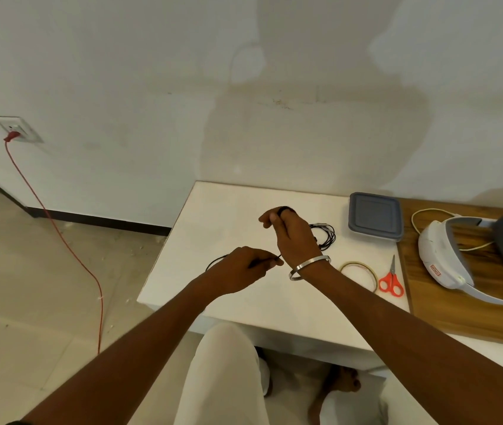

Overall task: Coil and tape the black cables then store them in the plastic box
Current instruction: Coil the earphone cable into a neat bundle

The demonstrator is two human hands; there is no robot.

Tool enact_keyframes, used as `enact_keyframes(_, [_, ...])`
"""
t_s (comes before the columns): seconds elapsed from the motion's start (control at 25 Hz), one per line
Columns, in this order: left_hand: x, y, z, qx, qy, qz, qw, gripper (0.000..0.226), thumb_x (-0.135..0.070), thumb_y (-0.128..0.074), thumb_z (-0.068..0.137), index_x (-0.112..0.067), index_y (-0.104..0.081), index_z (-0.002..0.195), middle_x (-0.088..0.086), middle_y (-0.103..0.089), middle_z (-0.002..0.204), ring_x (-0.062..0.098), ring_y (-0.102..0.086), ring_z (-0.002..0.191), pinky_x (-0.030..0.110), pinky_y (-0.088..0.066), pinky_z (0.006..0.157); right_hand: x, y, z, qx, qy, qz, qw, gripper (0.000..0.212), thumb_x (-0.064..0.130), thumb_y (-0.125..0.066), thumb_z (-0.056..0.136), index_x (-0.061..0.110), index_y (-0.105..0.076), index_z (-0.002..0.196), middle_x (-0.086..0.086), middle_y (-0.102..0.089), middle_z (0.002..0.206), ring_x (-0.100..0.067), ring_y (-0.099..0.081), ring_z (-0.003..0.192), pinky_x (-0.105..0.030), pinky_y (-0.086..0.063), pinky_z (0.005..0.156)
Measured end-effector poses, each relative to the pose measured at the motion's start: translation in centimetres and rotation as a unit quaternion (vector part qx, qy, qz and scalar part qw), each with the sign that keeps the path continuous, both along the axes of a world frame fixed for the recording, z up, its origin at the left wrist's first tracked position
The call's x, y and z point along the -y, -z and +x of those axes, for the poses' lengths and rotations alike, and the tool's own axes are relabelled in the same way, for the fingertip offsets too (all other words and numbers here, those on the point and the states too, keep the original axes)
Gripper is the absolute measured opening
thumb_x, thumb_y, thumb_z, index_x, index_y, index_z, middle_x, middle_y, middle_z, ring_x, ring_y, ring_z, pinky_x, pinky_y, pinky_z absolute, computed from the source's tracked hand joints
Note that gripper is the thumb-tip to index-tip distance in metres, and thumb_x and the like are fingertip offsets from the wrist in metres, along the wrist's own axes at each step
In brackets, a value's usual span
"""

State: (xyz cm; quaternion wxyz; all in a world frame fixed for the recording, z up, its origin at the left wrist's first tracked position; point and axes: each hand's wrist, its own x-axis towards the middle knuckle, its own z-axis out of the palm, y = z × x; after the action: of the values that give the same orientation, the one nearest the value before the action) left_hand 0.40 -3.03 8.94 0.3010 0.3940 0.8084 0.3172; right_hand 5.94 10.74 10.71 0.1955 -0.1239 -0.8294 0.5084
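You have soft, even, fairly bright light; a broad, faint shadow falls on the far wall (pixel 305 133) above the table (pixel 244 302). Wide-angle bending curves the edges. Your hands are slightly blurred, and fine detail looks soft throughout.

A white wall (pixel 152 72) fills the top, a white table (pixel 228 210) sits mid-frame, tiled floor (pixel 13 271) lower left
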Motion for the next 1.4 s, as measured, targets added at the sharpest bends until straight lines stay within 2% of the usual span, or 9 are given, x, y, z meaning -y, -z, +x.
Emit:
enact_keyframes(0.08, [0.1,-0.4,-0.5,-0.012,0.003,-0.007,1.0,0.026,-0.028,-0.046,0.099,-0.025,-0.07,0.108,-0.011,-0.055,0.062,0.003,-0.05,0.057,0.023,-0.043,0.064,-1.2,0.3,0.0,0.15,-0.066,0.197,0.967,0.025,0.005,-0.04,0.093,0.017,-0.061,0.099,0.005,-0.062,0.093,-0.013,-0.059,0.096,-0.046,-0.024,0.113])
enact_keyframes(0.2, [0.8,-1.2,-1.4,-0.021,0.002,-0.017,1.0,0.025,-0.028,-0.047,0.099,-0.025,-0.072,0.102,-0.01,-0.052,0.059,0.004,-0.045,0.053,0.021,-0.04,0.061,-2.9,1.0,0.8,0.289,-0.133,0.367,0.874,0.027,0.003,-0.039,0.089,0.021,-0.055,0.1,0.012,-0.056,0.094,-0.01,-0.058,0.101,-0.058,0.005,0.114])
enact_keyframes(0.32, [1.2,-1.9,-2.3,-0.05,0.006,-0.014,0.999,0.024,-0.028,-0.048,0.099,-0.022,-0.071,0.101,-0.009,-0.052,0.062,0.007,-0.046,0.055,0.021,-0.04,0.06,-3.8,1.2,1.9,0.261,-0.171,0.357,0.881,0.023,0.023,-0.034,0.098,0.016,-0.055,0.091,0.011,-0.056,0.084,-0.015,-0.06,0.089,-0.054,-0.022,0.111])
enact_keyframes(0.48, [1.0,-2.5,-2.9,-0.095,0.004,0.017,0.995,0.022,-0.028,-0.05,0.098,-0.021,-0.071,0.099,-0.002,-0.064,0.074,0.004,-0.049,0.057,0.017,-0.04,0.06,-3.4,1.4,2.5,0.242,-0.242,0.372,0.863,0.044,0.043,-0.032,0.098,0.009,-0.056,0.082,-0.003,-0.06,0.075,-0.022,-0.058,0.07,-0.043,-0.049,0.076])
enact_keyframes(0.76, [1.0,-1.2,-3.2,-0.093,-0.059,0.123,0.986,0.016,-0.026,-0.051,0.097,-0.023,-0.066,0.093,0.011,-0.063,0.075,0.026,-0.055,0.067,0.033,-0.048,0.065,-1.0,-0.6,2.7,0.241,-0.311,-0.056,0.918,0.041,0.027,-0.034,0.101,0.015,-0.057,0.069,-0.005,-0.067,0.073,-0.012,-0.065,0.074,-0.022,-0.045,0.079])
enact_keyframes(0.88, [0.8,-0.3,-2.2,-0.033,-0.1,0.157,0.982,0.019,-0.024,-0.048,0.097,-0.019,-0.064,0.088,0.011,-0.062,0.073,0.03,-0.055,0.067,0.039,-0.047,0.066,0.1,-1.6,2.5,0.163,-0.299,-0.289,0.894,0.04,0.026,-0.035,0.1,0.01,-0.054,0.069,-0.008,-0.059,0.068,-0.027,-0.066,0.077,-0.034,-0.039,0.076])
enact_keyframes(1.0, [0.4,0.2,-1.0,0.016,-0.166,0.164,0.972,0.034,-0.012,-0.048,0.093,-0.031,-0.063,0.068,-0.013,-0.058,0.057,0.005,-0.052,0.059,0.027,-0.042,0.065,0.6,-2.7,2.0,0.091,-0.271,-0.461,0.84,0.036,0.025,-0.037,0.097,0.007,-0.052,0.071,-0.007,-0.055,0.066,-0.029,-0.065,0.073,-0.049,-0.042,0.088])
enact_keyframes(1.2, [-0.1,0.5,0.3,0.01,-0.129,0.106,0.986,0.04,-0.016,-0.046,0.1,-0.036,-0.058,0.067,-0.005,-0.054,0.062,0.007,-0.046,0.056,0.02,-0.038,0.059,0.7,-4.5,0.9,-0.031,-0.18,-0.575,0.797,0.033,0.025,-0.037,0.097,0.007,-0.051,0.073,-0.007,-0.051,0.066,-0.028,-0.06,0.074,-0.056,-0.041,0.097])
enact_keyframes(1.4, [-0.9,0.6,1.5,0.032,-0.063,0.115,0.991,0.028,-0.028,-0.043,0.101,-0.04,-0.064,0.089,0.002,-0.051,0.061,0.002,-0.041,0.05,0.012,-0.036,0.054,-0.2,-3.8,-0.1,-0.049,-0.08,-0.454,0.886,0.035,0.026,-0.034,0.1,0.015,-0.054,0.074,0.002,-0.063,0.069,-0.035,-0.066,0.085,-0.05,-0.038,0.091])
